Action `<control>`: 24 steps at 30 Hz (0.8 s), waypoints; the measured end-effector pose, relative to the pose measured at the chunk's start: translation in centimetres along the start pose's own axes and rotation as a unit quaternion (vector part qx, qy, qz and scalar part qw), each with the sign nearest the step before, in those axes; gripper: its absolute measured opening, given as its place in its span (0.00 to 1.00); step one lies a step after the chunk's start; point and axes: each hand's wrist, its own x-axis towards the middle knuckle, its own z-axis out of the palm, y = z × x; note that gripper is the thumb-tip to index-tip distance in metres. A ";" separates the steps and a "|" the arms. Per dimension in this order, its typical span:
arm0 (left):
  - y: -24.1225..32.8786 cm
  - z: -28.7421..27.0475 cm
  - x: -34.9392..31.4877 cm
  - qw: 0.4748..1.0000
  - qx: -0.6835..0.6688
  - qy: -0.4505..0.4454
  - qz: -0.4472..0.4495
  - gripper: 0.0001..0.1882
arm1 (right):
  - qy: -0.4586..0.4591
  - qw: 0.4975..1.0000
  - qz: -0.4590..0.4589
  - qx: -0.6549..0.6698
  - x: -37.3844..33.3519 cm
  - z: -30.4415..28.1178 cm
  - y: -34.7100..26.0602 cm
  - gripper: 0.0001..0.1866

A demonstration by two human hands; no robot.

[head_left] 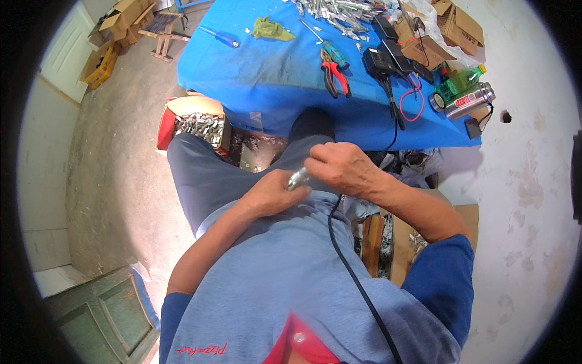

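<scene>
Head view: one small silvery metal piece (297,178), above the person's lap (239,178), between left hand (271,193) and right hand (343,167); left hand, fingers closed on the piece; right hand, fingers curled at its farther end, grip too blurred to tell; blue-covered table (260,70) beyond, bearing red-and-black pliers (327,73), teal screwdriver (334,54), green cloth (271,29), heap of metal parts (339,12); open carton (170,123) of similar parts, just beyond left knee (183,150)
</scene>
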 end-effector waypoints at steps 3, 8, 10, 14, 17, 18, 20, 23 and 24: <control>0.2 0.4 0.4 0.995 -0.041 0.088 -0.004 0.17 | 0.038 0.998 0.043 0.007 0.2 0.3 0.2 0.03; -0.1 0.2 0.7 0.991 -0.080 0.108 -0.028 0.15 | 0.076 0.990 0.116 0.036 0.1 1.7 -0.4 0.03; -0.5 0.1 0.8 0.987 -0.104 0.118 -0.025 0.14 | 0.085 0.984 0.150 0.054 0.4 1.8 -0.8 0.06; -2.1 1.0 1.2 0.979 -0.154 0.136 0.007 0.13 | 0.053 0.967 0.223 0.108 0.7 1.4 -1.3 0.09; -1.6 1.2 0.9 0.975 -0.154 0.157 0.007 0.16 | -0.098 0.943 0.225 0.224 0.4 0.4 -0.7 0.09; -1.4 1.2 0.8 0.974 -0.153 0.165 0.002 0.18 | -0.132 0.935 0.239 0.226 0.6 0.2 -0.5 0.09; -1.5 1.1 1.0 0.976 -0.150 0.160 -0.002 0.18 | -0.200 0.915 0.265 0.228 1.1 0.0 -0.2 0.10; -1.0 1.0 0.8 0.971 -0.164 0.173 0.001 0.17 | -0.193 0.905 0.266 0.270 1.9 -0.6 -0.4 0.12; -0.9 1.0 0.7 0.969 -0.172 0.180 0.004 0.17 | -0.184 0.908 0.266 0.268 2.0 -0.4 -0.4 0.12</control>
